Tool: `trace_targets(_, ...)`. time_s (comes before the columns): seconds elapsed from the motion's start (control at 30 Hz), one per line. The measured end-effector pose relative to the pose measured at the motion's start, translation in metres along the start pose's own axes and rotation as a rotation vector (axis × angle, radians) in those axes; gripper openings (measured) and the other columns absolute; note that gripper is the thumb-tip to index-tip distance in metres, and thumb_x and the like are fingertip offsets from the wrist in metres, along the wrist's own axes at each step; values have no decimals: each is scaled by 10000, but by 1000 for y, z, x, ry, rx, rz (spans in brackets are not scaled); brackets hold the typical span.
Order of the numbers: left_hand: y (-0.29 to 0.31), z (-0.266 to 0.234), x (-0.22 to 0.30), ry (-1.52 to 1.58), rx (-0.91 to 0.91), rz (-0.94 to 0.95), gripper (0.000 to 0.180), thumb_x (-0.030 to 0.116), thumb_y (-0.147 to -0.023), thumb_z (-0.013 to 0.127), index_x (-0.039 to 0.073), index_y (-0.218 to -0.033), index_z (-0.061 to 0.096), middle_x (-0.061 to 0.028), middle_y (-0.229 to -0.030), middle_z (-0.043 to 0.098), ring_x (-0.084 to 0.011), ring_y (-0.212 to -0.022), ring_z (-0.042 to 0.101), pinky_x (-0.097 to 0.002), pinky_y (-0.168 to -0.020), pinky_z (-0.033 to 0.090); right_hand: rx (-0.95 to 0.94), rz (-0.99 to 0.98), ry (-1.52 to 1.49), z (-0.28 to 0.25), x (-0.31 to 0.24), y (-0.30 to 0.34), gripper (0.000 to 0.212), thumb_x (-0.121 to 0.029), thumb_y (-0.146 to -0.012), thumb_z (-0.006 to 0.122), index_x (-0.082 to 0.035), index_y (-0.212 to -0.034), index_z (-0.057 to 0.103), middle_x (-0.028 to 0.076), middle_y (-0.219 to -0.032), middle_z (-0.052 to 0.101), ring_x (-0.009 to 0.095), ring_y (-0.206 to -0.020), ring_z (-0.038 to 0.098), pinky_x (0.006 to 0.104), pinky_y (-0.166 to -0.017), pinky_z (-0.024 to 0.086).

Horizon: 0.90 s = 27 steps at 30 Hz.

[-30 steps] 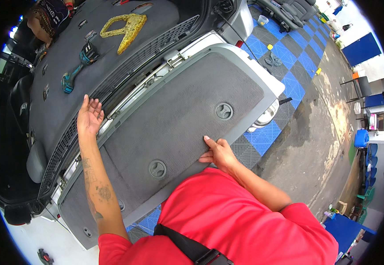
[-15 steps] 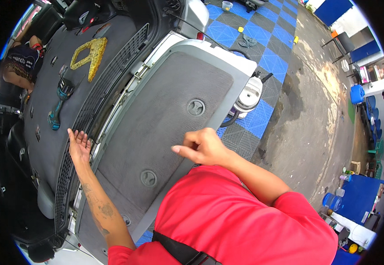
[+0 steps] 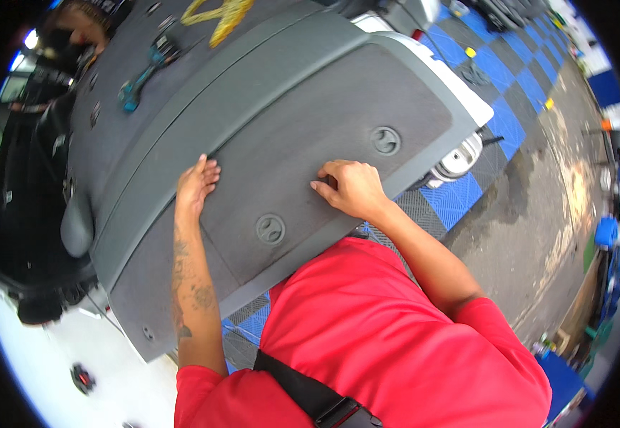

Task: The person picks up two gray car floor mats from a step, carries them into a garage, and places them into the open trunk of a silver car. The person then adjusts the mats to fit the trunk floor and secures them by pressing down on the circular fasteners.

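Before me the lowered tailgate [image 3: 288, 153] of a vehicle lies flat, lined with dark grey carpet and fitted with round recessed grey knobs, one nearest me [image 3: 270, 229] and one farther right [image 3: 386, 140]. A long smooth grey flap [image 3: 203, 114] lies over the seam between tailgate and cargo floor. My left hand [image 3: 197, 184] is open beside the flap's near edge, fingers stretched out and nothing in them. Over the middle of the carpet, my right hand [image 3: 352, 189] is closed with curled fingers; nothing shows in it. Whether it touches the carpet I cannot tell.
On the cargo floor lie a teal and black cordless power tool [image 3: 147, 71] and a yellow looped strap-like object [image 3: 230, 21]. Another person [image 3: 85, 25] is inside the vehicle at the far left. A white and grey vacuum-like machine [image 3: 459, 158] stands on blue and grey floor tiles beyond the tailgate.
The grey flap now covers the seam where a black mesh strip and hinges showed before. My left hand has moved right, off the mesh; my right hand's fingers have curled in more.
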<state>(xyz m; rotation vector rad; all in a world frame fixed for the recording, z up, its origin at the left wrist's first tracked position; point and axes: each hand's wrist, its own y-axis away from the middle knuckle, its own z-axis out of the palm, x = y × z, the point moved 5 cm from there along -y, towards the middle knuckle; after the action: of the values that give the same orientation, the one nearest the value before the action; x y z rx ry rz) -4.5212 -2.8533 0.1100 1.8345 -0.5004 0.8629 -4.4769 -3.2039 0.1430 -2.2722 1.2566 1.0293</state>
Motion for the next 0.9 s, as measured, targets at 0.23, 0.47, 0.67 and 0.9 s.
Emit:
trace_targets(0.23, 78, -58, -6, -118, 448, 362, 402, 393, -979, 619, 17, -1112, 673, -101, -1019, 703, -200, -934, 655, -332, -805, 506, -9, -634, -9, 14, -90, 3, 365, -347, -869, 723, -144, -1172, 711, 114, -1276, 632, 323, -1273, 545, 486, -1045, 435)
trace_targets(0.47, 213, -57, -97, -756, 792, 427, 523, 432, -929, 650, 44, -1279, 609, -190, -1345, 576, -353, -1311, 480, -515, -1091, 342, -274, -920, 95, 87, -108, 22, 429, -457, -970, 552, -270, -1349, 624, 82, -1567, 388, 348, -1486, 276, 619, -1182, 206)
trace_targets(0.67, 219, -24, -155, -1061, 718, 358, 803, 596, -876, 632, 126, -1496, 434, -200, -1580, 323, -363, -1499, 230, -624, -1187, 91, -337, -929, 259, 124, -84, 18, 434, -476, -999, 480, -315, -1388, 586, 70, -1576, 377, 366, -1478, 284, 640, -1179, 179)
trace_targets(0.9, 228, -32, -163, -1030, 621, 442, 802, 528, -819, 725, 109, -1457, 479, -178, -1571, 345, -343, -1474, 285, -594, -1195, 124, -396, -864, 274, 114, -89, 15, 562, -523, -896, 630, -218, -1367, 604, 90, -1567, 392, 328, -1465, 324, 576, -1195, 213)
